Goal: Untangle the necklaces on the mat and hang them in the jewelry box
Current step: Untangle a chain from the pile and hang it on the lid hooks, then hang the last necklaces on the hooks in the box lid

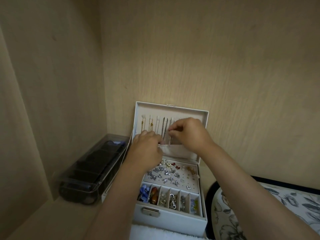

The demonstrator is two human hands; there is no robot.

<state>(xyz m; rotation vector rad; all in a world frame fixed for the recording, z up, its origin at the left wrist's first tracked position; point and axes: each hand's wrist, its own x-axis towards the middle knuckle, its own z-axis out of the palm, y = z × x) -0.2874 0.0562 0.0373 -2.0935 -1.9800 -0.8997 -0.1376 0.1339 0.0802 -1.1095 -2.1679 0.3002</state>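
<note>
Silver-toned necklace [170, 138] hangs against the upright lid [173, 110] of a white jewelry box [170, 218], its thin chain pinched between the curled fingertips of the person's right hand [188, 134]. The left hand [147, 146] grips the edge of the lid's fabric pocket [174, 150] just below. Gold chains [151, 125] hang alongside; a clear plastic case [91, 170] sits to the left.
</note>
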